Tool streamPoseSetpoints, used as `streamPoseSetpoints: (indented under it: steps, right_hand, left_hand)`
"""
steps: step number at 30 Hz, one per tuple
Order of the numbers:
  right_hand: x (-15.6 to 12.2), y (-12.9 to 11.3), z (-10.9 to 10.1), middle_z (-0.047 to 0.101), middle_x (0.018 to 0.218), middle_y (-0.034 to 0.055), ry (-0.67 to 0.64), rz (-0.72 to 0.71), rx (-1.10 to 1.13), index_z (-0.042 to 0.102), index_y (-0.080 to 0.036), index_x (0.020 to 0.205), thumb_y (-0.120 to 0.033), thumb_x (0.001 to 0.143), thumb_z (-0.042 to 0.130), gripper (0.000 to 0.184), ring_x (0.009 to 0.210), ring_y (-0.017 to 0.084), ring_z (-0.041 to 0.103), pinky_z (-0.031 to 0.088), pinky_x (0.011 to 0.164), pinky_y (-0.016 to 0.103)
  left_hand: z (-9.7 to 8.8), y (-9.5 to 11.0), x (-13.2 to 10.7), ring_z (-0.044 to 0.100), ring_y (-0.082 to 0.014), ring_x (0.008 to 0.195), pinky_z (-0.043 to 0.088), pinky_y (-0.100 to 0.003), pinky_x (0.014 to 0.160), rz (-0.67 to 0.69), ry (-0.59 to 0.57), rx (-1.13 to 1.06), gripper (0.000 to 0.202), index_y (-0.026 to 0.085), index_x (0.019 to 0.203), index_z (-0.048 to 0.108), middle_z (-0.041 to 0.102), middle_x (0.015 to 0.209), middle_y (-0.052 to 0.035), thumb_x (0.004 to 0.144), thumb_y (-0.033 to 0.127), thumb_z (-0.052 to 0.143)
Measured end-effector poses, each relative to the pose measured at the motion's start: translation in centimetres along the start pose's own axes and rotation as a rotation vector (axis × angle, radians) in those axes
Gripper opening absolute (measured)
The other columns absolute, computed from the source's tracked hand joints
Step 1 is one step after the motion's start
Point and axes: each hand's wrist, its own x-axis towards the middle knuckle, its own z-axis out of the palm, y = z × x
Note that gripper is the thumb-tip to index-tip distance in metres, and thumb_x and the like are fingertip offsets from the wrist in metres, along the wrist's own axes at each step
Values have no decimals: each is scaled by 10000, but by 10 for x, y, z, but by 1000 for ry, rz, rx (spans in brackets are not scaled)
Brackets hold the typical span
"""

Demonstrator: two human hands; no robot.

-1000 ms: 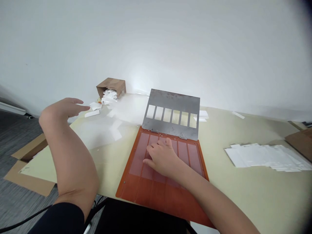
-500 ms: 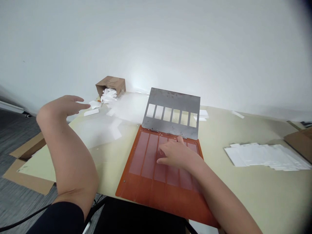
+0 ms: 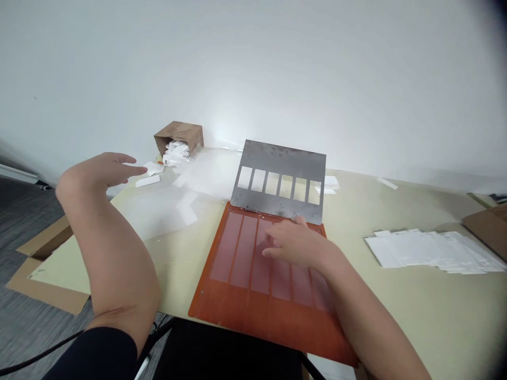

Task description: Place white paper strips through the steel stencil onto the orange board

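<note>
Board first: where does it lie in front of you?

Your orange board [image 3: 237,306] lies along the near edge of the worktop [image 3: 388,316], pale bands [image 3: 222,258] side by side on it; loose strips or not, I can't tell. The grey plate [image 3: 285,153], with six windows, is hinged at its far edge and opened away from you.

And your right hand [image 3: 287,243]?

Over the bands, toward the hinge, thumb set apart from half-curled fingers. Nothing shows in its grasp; whether the fingertips press, I can't tell.

How would you best use it there?

Flatten the fingers and follow one band lengthwise, I'd judge, with light, even pressure; thin material could ruck under a curled fingertip. Mind the hinge, since one finger reaches right beside it.

Your left hand [image 3: 114,169]?

Loosely spread near the worktop's left edge, by white slips [image 3: 148,181], nothing seen in it. It could steady the board instead.

Farther out?

Cardboard box [image 3: 196,137] by the far left corner, mouth toward you, translucent sheeting [image 3: 214,166] beside it; overlapping white cards [image 3: 431,250] toward the right end.
</note>
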Motion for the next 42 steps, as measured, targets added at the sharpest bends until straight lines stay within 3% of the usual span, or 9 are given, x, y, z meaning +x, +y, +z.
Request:
streamPoseSetpoints:
  steps: [4,7,11,14,18,31,36,40,42]
  right_hand:
    - [-11,33,-14,709,909,32,99,106,137,604,-243,945,-172,895,472,158,863,219,630,374,914,407]
    - [-10,61,-19,704,1124,65,128,199,215,593,-245,1064,-98,859,454,288,986,231,645,422,866,367]
    - [3,82,-17,693,1198,48,19,238,342,589,-244,1079,-66,797,501,345,1017,207,651,477,754,288]
    - [16,85,-12,718,1167,25,-76,183,413,598,-247,1037,-69,740,562,348,1004,208,666,497,747,287]
    - [25,80,-6,748,1101,-2,-130,123,480,619,-267,973,-36,670,571,384,999,228,689,514,721,300]
    - [28,82,-4,750,1080,-12,-99,121,496,652,-278,914,-42,645,603,361,973,226,696,516,712,297]
    - [16,115,-10,727,1109,25,188,149,586,652,-264,980,-244,764,658,217,945,218,671,526,771,318]
    - [10,150,-10,669,1236,79,662,372,645,611,-232,1091,-321,823,610,282,1011,240,642,509,886,392]
    - [11,160,-6,633,1307,102,740,484,765,586,-230,1159,-339,799,654,383,1089,272,622,499,931,430]
  left_hand:
    - [-4,8,-8,610,-378,1150,518,-467,846,-175,-123,-70,709,375,1463,447,702,1162,-89,833,644,632]
    - [-5,15,-14,593,-380,1186,503,-490,900,-170,-115,-65,692,370,1460,453,672,1251,-84,843,629,631]
    - [-2,25,-17,542,-361,1286,459,-502,1007,-80,-98,-36,678,362,1458,464,548,1462,-57,847,605,626]
    - [1,36,-20,510,-355,1327,419,-493,1068,29,-79,2,653,351,1430,505,457,1548,-11,839,606,612]
    - [6,54,-31,555,-318,1283,407,-462,1080,127,-144,8,621,347,1420,519,550,1469,2,847,570,604]
    - [22,80,-42,592,-321,1215,420,-465,1033,337,-177,49,588,321,1372,573,549,1469,-21,830,547,610]
    - [43,101,-36,617,-321,1178,483,-405,942,452,-199,-12,606,318,1372,575,614,1392,-40,805,524,627]
    - [78,123,-26,595,-361,1210,449,-456,1016,612,-173,-253,657,227,1376,572,630,1357,-109,760,427,684]
    - [97,133,-24,573,-345,1247,418,-450,1066,653,-187,-325,671,191,1418,527,581,1417,-131,790,383,666]
